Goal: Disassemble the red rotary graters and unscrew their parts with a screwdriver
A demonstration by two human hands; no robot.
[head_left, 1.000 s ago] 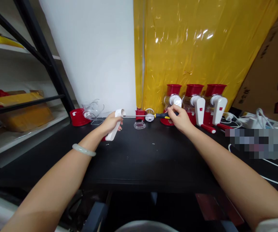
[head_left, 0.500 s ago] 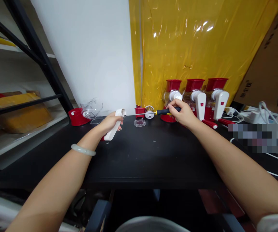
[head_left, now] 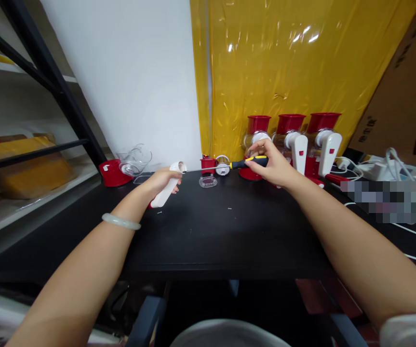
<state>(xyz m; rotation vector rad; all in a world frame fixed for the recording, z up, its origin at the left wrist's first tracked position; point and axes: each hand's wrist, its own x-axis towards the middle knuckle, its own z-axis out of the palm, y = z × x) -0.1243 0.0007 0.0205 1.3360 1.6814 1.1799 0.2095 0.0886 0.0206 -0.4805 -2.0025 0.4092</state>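
My left hand [head_left: 167,181] is wrapped round a white crank handle [head_left: 164,193], its round socket end turned to the right. In my right hand [head_left: 268,163] is a screwdriver [head_left: 237,165] with a black and yellow grip, held level. Its thin shaft points left and the tip is at the handle's socket; whether a screw sits there is too small to tell. Two small screws lie on the black table, one a left screw [head_left: 159,212] below the handle, the other a right screw [head_left: 229,208].
Behind stand a grater drum [head_left: 222,168], a small red part [head_left: 208,166] and a clear oval piece [head_left: 208,181]. A red base with clear housing [head_left: 115,172] is at left. Several red rotary graters [head_left: 298,144] line the back right, beside white cables [head_left: 395,166].
The fingers of my right hand have shifted on the screwdriver's grip, showing more of its yellow part. The handle stays at the screwdriver's tip. The whole view has shifted slightly.
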